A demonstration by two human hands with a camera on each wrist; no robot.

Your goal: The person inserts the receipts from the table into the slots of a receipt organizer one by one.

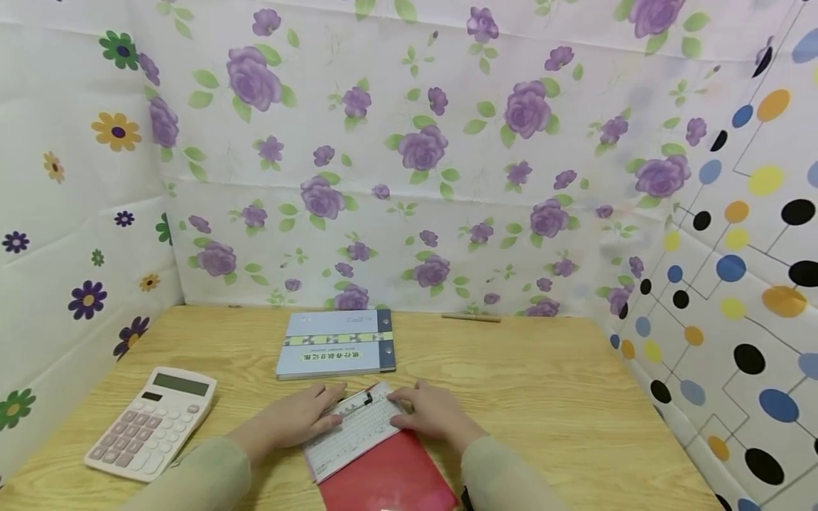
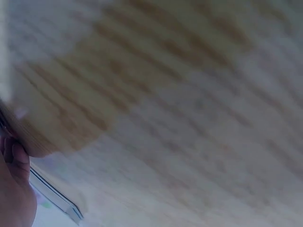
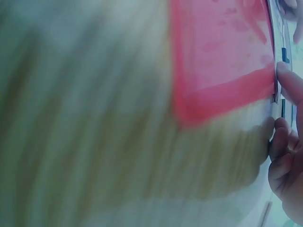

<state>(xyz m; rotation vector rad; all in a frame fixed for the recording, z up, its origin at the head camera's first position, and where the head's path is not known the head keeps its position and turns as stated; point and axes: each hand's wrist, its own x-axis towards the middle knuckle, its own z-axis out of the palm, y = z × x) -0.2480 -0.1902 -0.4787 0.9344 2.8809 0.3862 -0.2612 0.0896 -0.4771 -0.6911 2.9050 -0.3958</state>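
Observation:
A white printed form (image 1: pixel 348 436) with a fine grid lies slantwise over the upper part of a red folder (image 1: pixel 390 472). Along the form's upper edge runs a metal clip with a black piece (image 1: pixel 368 399). My left hand (image 1: pixel 300 415) holds the form's left side, thumb on its face and fingers toward the clip. At the right end, my right hand (image 1: pixel 431 411) pinches the form between thumb and fingers. In the right wrist view, the folder (image 3: pixel 227 52) lies flat on the table, and my right fingers (image 3: pixel 284 142) curl beside the form's edge.
Beyond my hands lies a blue account book (image 1: pixel 335 348) with a dark spine. A white and pink calculator (image 1: pixel 153 426) sits at the left, and a thin brown pen-like stick (image 1: pixel 471 318) lies near the back edge. Patterned cloth surrounds the wooden table (image 1: pixel 543 397) on three sides.

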